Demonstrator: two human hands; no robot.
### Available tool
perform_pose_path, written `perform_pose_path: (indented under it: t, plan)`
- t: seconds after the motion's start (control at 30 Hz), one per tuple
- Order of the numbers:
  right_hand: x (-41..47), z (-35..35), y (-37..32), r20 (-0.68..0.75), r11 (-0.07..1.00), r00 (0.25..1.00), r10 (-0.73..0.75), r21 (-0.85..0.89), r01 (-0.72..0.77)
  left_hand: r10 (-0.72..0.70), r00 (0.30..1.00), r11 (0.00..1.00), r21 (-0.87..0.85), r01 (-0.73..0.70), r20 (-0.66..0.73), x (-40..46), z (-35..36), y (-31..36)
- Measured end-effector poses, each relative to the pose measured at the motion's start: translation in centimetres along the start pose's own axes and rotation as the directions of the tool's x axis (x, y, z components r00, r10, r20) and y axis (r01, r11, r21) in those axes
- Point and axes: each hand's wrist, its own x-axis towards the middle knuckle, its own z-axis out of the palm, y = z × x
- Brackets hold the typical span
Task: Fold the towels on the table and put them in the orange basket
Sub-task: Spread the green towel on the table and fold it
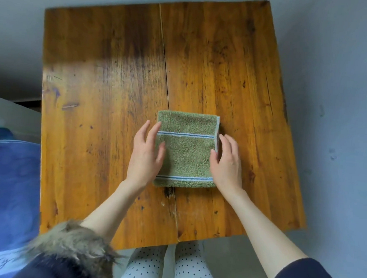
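The green towel lies folded into a compact rectangle near the centre of the table. The left hand and right hand flank its side edges, fingers relaxed and extended, grasping nothing, probably squaring the fold. No orange basket is visible.

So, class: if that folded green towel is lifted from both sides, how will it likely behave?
The green towel is terry cloth, so probably soft and floppy; its middle may sag. Its stacked layers could slip apart. It looks light, and won't roll.
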Motion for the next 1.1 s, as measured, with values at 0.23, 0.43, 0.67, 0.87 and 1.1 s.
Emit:
perform_pose_path:
  t: [0.23, 0.43, 0.67, 0.87, 1.1]
  plan:
    - [2.3, -0.7, -1.3, 0.136, 0.864, 0.877, 0.461, 0.157, -0.479, -0.335, 0.938, 0.916, -0.202, 0.346, 0.09, 1.4, -0.1, -0.1]
    - [2.9, -1.0, -1.4, 0.288, 0.796, 0.81, 0.512, 0.195, -0.573, -0.399, 0.879, 0.865, -0.21, 0.455, 0.26, 1.7, -0.4, -0.4]
    - [3.6, -2.0, -2.0, 0.492, 0.724, 0.729, 0.475, 0.253, -0.642, -0.414, 0.835, 0.809, -0.273, 0.52, 0.364, 2.1, -1.1, -0.1]
    - [2.8, -2.7, -1.8, 0.495, 0.748, 0.771, 0.401, 0.31, -0.587, -0.454, 0.822, 0.774, -0.304, 0.555, 0.345, 1.2, -1.3, 0.4]
    - [1.4, -6.0, -3.9, 0.638, 0.79, 0.736, 0.226, 0.321, -0.522, -0.544, 0.768, 0.625, -0.448, 0.639, 0.338, -3.0, -4.4, 2.8]
